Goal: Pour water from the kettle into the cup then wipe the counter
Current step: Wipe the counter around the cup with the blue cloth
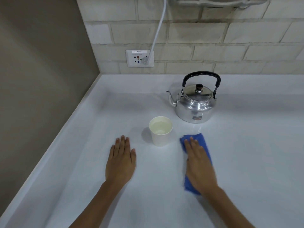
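Note:
A shiny metal kettle (195,102) with a black handle stands upright on the white counter (246,145), spout pointing left. In front of it and to the left sits a white paper cup (160,131) holding water. My right hand (199,163) lies flat, palm down, pressing a folded blue cloth (201,139) onto the counter, right of the cup. My left hand (121,160) rests flat on the counter left of the cup, fingers together, holding nothing. A small wet sheen shows on the counter between the kettle and the cloth.
A brick-pattern wall runs behind the counter, with a wall socket (139,58) and a white cable (158,30) plugged into it. A plain brown wall (41,79) bounds the counter on the left, meeting a raised edge.

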`<state>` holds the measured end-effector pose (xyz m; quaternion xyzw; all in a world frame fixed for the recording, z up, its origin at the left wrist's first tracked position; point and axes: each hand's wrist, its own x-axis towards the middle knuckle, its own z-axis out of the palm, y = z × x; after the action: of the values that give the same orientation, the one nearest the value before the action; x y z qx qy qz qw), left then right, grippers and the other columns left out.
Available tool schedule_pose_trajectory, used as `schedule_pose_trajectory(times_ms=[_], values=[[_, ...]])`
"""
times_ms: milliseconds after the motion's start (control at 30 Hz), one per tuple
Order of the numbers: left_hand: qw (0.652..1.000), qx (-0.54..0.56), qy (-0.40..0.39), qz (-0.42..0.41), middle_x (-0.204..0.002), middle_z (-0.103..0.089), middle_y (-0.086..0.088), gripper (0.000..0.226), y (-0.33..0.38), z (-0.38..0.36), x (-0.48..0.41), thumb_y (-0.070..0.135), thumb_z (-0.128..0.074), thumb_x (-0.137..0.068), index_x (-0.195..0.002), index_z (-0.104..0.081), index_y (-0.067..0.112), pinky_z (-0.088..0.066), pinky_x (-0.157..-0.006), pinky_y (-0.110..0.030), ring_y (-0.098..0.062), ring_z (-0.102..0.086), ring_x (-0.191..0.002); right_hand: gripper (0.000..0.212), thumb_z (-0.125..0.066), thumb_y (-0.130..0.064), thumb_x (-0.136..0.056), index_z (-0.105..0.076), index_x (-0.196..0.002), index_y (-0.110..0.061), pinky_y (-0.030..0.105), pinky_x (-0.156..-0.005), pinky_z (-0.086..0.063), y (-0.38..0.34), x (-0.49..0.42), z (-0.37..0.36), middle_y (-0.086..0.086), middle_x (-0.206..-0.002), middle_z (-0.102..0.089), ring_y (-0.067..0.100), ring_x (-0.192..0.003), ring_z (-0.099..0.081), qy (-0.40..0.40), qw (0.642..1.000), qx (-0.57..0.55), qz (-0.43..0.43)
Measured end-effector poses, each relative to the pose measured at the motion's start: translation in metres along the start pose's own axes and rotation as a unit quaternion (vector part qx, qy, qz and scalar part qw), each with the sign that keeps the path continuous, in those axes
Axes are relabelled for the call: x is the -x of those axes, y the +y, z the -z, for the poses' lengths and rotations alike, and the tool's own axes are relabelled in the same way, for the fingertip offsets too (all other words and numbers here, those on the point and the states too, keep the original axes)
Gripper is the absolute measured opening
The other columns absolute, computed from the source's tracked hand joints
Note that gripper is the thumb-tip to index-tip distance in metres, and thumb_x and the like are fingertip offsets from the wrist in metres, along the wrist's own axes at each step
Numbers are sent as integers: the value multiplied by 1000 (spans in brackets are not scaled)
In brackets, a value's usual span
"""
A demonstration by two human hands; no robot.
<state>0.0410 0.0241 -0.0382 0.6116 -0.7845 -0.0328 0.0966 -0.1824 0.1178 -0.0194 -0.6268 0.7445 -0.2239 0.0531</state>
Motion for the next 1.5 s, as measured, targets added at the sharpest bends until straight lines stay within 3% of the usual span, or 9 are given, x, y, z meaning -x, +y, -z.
schedule_pose_trajectory(times_ms=[100,233,400,633,767,900,1033,1233,1500], values=[[1000,26,-2,-5,-156,0,-6,53,0,5,0,32,-16,-98,-144,0,11,3,-115,-31,-19,3,-143,52,-32,-4,-93,-14,-142,-5,19,-110,10,-37,22,-17,14,-153,-16,29,-141,-14,-12,998,-44,36],[993,102,49,-42,-146,-37,-11,41,10,23,13,18,-37,-97,-136,-35,6,-8,-114,-30,-21,-29,-137,44,-35,-16,-97,-25,-141,-17,20,-108,-17,-20,-4,2,0,-149,-30,11,-134,-28,-3,973,-227,-52],[958,194,63,-201,-97,-74,-4,27,67,42,44,4,-58,-75,-99,-70,9,-42,-96,-26,-18,-68,-92,37,-35,-3,-95,-41,-131,-10,27,-100,-33,34,-59,24,9,-136,-47,20,-122,-45,39,990,-131,-12],[957,19,-58,-282,-125,-60,16,44,146,21,63,49,-45,-85,-120,-59,26,-41,-100,-19,-2,-51,-119,39,-37,-9,-97,-37,-136,-8,27,-112,-19,54,-73,7,10,-146,-37,20,-137,-28,-34,997,-29,67],[971,-4,-77,-227,-127,-58,12,56,127,24,70,34,-10,-95,-121,-58,24,-43,-98,-22,-4,-50,-120,39,-37,-14,-97,-36,-136,-9,28,-113,-18,56,-73,5,9,-147,-36,20,-138,-26,-27,997,-11,71],[966,19,-52,-254,-126,-60,2,43,69,27,82,28,-31,-91,-117,-61,13,-35,-106,-27,-11,-54,-117,40,-36,-17,-97,-36,-137,-13,29,-113,-20,58,-73,3,5,-148,-35,17,-139,-25,-21,997,5,72],[986,0,-25,-163,-129,-57,-4,60,4,40,65,36,-11,-96,-121,-57,8,-10,-110,-23,-21,-54,-118,41,-34,-20,-97,-34,-138,-14,28,-112,-20,58,-74,-1,4,-149,-34,16,-139,-24,-18,998,15,63],[998,59,-14,-35,-155,1,-5,50,22,17,-20,28,-25,-98,-143,-12,10,3,-117,-35,-19,5,-143,42,-35,-18,-97,-31,-138,-10,30,-114,-18,54,-76,-3,8,-149,-32,19,-139,-24,-18,997,33,66],[980,92,9,-178,-150,-5,3,49,6,8,-11,31,-28,-96,-142,-19,15,3,-114,-37,-22,-5,-142,43,-35,-18,-97,-30,-139,-10,26,-113,-13,55,-75,-2,8,-150,-31,18,-139,-23,-20,996,43,72]])
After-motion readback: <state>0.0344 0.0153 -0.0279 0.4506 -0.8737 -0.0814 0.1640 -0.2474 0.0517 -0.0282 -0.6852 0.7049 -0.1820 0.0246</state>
